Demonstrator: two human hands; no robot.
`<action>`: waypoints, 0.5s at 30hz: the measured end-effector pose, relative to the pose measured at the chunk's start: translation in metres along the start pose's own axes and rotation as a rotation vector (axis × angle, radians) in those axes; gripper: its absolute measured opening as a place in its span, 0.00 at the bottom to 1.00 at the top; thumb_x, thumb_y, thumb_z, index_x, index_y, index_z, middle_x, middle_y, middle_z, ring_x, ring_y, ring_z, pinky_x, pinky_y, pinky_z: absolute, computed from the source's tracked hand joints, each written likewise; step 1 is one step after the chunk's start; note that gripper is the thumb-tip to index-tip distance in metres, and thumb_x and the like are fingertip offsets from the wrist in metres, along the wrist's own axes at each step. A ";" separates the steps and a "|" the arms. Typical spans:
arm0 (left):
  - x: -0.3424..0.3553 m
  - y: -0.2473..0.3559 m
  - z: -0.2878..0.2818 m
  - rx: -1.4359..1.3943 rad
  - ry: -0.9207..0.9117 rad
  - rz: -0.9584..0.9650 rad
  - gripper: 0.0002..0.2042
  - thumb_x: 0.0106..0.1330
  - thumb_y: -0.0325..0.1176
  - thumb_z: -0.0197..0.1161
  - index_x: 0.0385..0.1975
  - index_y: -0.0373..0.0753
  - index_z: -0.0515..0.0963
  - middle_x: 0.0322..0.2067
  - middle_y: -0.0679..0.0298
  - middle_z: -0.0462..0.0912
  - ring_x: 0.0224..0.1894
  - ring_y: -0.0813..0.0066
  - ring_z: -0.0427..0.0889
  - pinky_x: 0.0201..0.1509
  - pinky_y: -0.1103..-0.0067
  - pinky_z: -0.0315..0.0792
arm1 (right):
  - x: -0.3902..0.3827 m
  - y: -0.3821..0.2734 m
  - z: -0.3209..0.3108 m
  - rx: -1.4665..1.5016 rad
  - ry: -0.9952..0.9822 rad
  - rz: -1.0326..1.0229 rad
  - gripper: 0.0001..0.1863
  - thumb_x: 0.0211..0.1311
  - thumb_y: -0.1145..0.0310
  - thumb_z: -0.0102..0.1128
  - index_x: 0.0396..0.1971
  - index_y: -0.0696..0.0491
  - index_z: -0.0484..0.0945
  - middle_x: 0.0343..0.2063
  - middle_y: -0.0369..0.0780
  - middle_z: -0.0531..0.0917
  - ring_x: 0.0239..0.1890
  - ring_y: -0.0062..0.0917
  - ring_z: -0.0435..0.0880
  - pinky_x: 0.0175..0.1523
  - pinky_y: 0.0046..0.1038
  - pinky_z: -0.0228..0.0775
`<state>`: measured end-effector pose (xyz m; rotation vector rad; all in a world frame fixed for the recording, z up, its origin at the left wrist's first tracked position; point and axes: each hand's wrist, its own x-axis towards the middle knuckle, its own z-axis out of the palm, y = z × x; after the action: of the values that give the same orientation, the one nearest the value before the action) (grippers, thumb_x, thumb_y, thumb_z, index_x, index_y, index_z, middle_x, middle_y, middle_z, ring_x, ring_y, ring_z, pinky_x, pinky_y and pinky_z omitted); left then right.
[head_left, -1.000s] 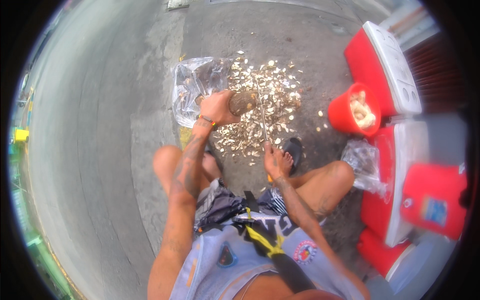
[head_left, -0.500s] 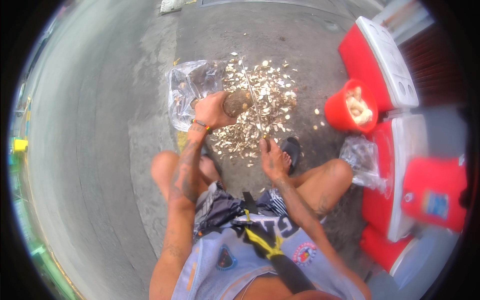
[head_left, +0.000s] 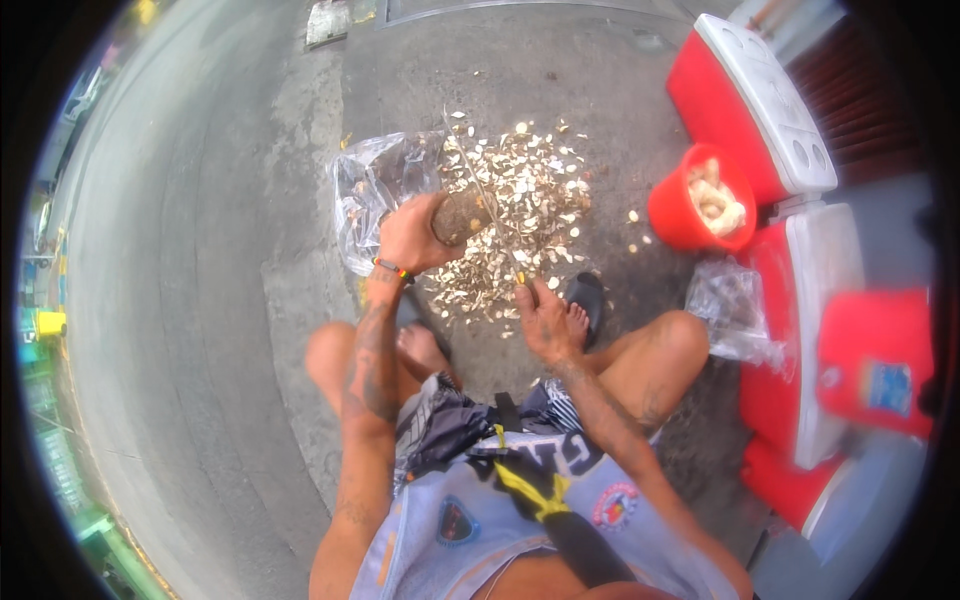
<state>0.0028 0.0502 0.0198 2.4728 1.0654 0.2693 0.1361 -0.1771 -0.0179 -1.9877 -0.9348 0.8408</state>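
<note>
My left hand (head_left: 408, 236) is wrapped round a rough brown tuber (head_left: 458, 219), held above the ground between my knees. In my right hand (head_left: 549, 326) is the handle of a long knife (head_left: 497, 217). Its thin blade points up and left, passing along the right side of the tuber. Whether the edge touches the skin I cannot tell. Below and beyond lies a wide heap of pale and brown peelings (head_left: 540, 185). A crumpled clear plastic bag (head_left: 372, 185) rests on the ground beside my left hand, with brown pieces showing through it.
To the right stands a red bucket (head_left: 672, 214) holding peeled pale tubers (head_left: 715, 200). Red coolers with white lids (head_left: 770, 100) line that side, with another clear plastic bag (head_left: 728, 310) against one. Both my feet in dark sandals (head_left: 588, 300) flank the heap's near edge.
The knife blade has swung to the left and its tip now points further left. The tuber has moved slightly left with my left hand. The whole view has shifted a little.
</note>
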 end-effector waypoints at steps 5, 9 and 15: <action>-0.003 -0.002 0.001 0.043 -0.027 0.018 0.30 0.39 0.45 0.75 0.47 0.44 0.80 0.43 0.59 0.84 0.47 0.57 0.83 0.51 0.66 0.77 | 0.002 0.017 0.023 0.120 0.019 0.057 0.28 0.73 0.44 0.48 0.48 0.59 0.75 0.35 0.52 0.83 0.40 0.48 0.83 0.45 0.40 0.72; -0.001 0.000 0.002 0.028 -0.054 -0.003 0.33 0.38 0.43 0.77 0.50 0.44 0.79 0.44 0.58 0.84 0.48 0.55 0.83 0.51 0.66 0.77 | -0.005 0.028 0.025 0.208 0.032 -0.062 0.28 0.73 0.46 0.47 0.48 0.59 0.74 0.37 0.55 0.83 0.41 0.51 0.82 0.48 0.41 0.71; -0.001 0.002 -0.007 -0.097 -0.011 -0.035 0.33 0.39 0.44 0.77 0.50 0.43 0.79 0.44 0.57 0.84 0.48 0.56 0.83 0.51 0.66 0.77 | 0.015 0.056 0.040 0.053 0.057 0.232 0.28 0.73 0.47 0.47 0.45 0.62 0.74 0.34 0.53 0.82 0.38 0.51 0.81 0.46 0.43 0.69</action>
<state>0.0015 0.0504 0.0269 2.3653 1.0643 0.2898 0.1296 -0.1750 -0.0881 -2.0886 -0.6513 0.9203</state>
